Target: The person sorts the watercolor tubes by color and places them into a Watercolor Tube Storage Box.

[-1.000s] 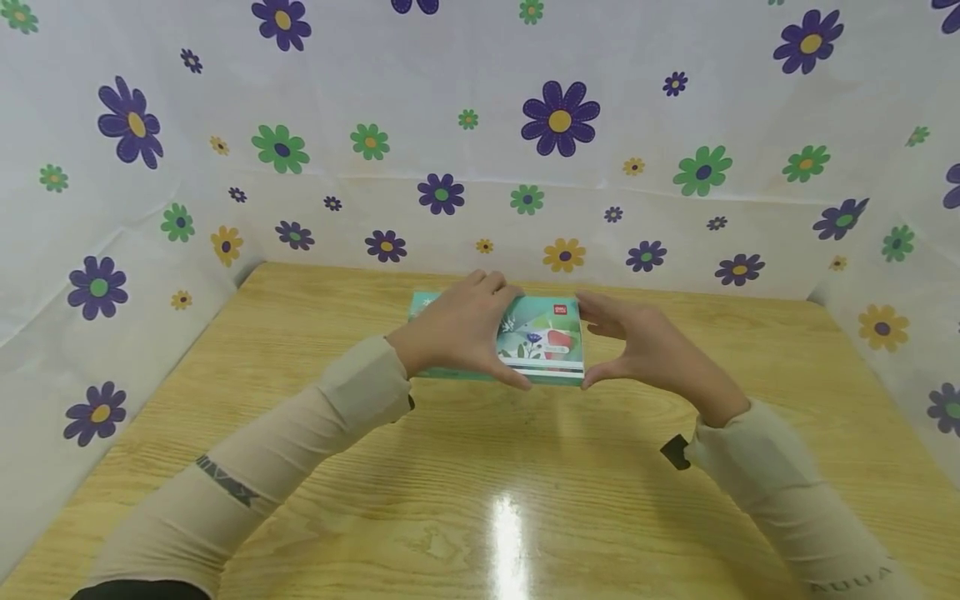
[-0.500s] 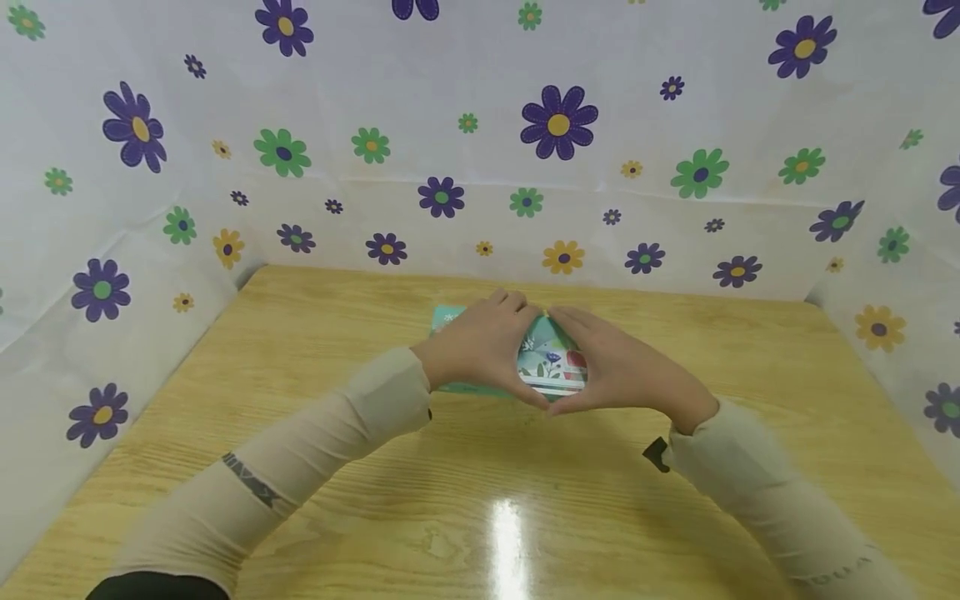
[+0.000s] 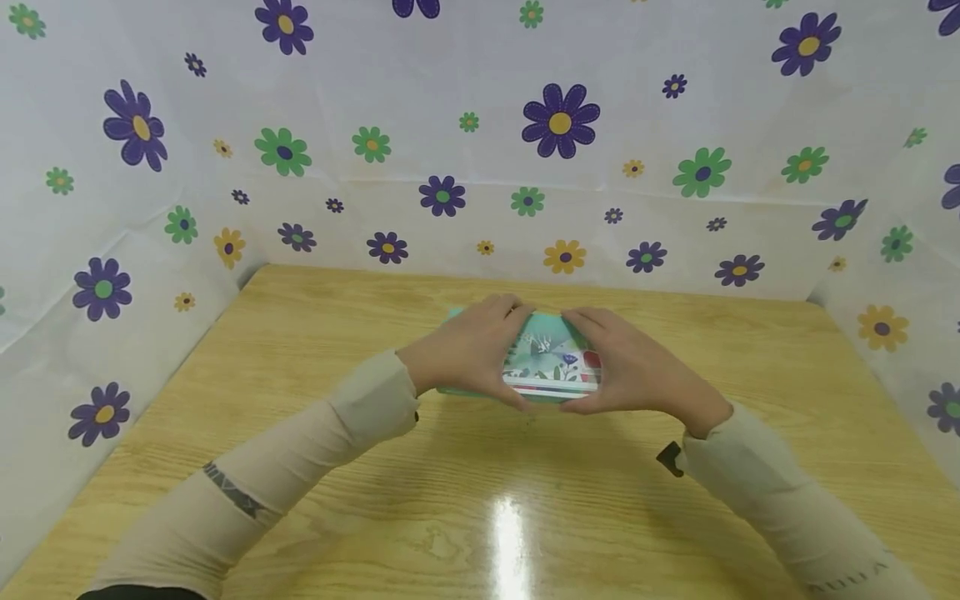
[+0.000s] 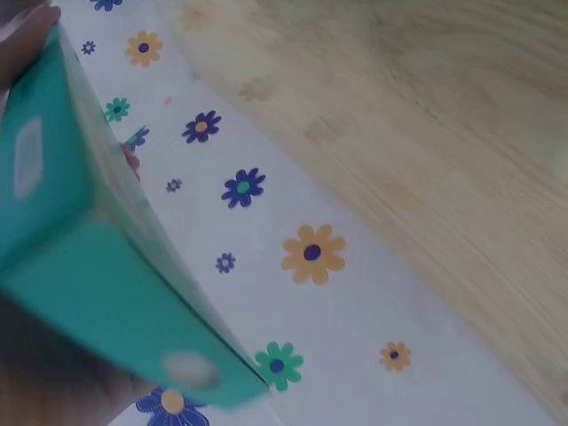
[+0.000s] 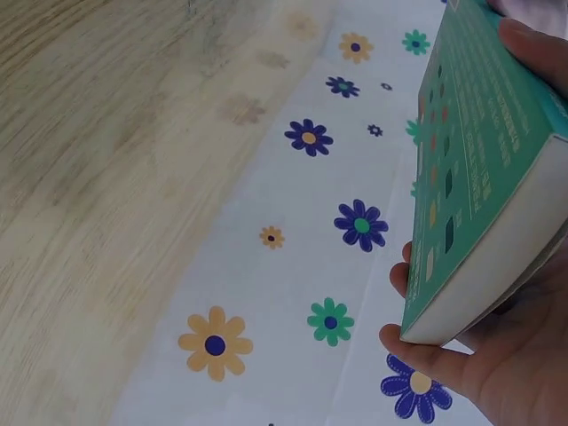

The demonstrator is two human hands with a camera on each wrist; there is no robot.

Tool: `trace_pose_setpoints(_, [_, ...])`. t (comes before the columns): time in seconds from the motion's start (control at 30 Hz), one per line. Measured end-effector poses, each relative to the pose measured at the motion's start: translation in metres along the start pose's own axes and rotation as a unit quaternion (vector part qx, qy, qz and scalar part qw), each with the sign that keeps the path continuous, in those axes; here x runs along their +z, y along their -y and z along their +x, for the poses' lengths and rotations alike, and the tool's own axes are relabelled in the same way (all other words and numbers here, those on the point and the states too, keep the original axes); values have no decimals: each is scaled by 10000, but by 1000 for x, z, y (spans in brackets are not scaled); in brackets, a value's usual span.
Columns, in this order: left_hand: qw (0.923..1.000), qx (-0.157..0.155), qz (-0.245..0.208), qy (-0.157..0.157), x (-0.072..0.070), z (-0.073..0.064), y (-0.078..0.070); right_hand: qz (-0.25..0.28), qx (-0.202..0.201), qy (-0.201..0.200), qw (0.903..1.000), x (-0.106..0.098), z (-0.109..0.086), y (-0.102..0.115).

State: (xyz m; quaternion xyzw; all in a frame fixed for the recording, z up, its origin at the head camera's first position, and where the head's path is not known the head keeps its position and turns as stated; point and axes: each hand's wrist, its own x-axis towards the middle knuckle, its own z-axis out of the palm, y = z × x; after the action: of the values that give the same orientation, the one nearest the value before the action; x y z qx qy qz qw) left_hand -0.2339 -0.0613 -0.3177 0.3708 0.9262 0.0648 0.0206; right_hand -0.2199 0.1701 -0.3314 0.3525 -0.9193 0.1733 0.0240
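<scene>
A flat teal box (image 3: 551,358) with a printed floral lid is held level between both hands over the table. My left hand (image 3: 474,346) grips its left part, thumb at the near edge and fingers over the far edge. On the right end, my right hand (image 3: 639,363) holds it the same way. The left wrist view shows a plain teal end of the box (image 4: 133,306) with a pale oval spot. In the right wrist view, printed colour swatches and text cover the underside of the box (image 5: 479,151), and its other end is white.
The wood-grain table (image 3: 420,492) extends around the hands. A white flower-printed cloth (image 3: 480,158) stands as a wall behind the table and along both sides. A bright light reflection lies on the table's near part.
The right hand has moved left from the box's right end and closed on it. The box has shifted slightly right and nearer. Over the last half second the hands have spread slightly apart.
</scene>
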Motion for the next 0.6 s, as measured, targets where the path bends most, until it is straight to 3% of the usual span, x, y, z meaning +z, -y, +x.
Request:
trace_pose_setpoints(0.13, [10000, -49, -81, 14, -1, -8, 10, 91, 136, 67, 9998, -1, -3, -5])
trace_pose_setpoints(0.33, [9998, -149, -144, -77, -2, -17, 21, 84, -64, 224, 9997, 3, 8, -4])
trace_pose_setpoints(0.47, [9986, -464, -121, -203, 4, -23, 26, 39, -52, 323, 9995, 6, 18, -6])
trace_pose_setpoints(0.6, [9943, -1001, -165, -324, 12, -28, 33, 10, 33, 266, 9996, 7, 25, -9])
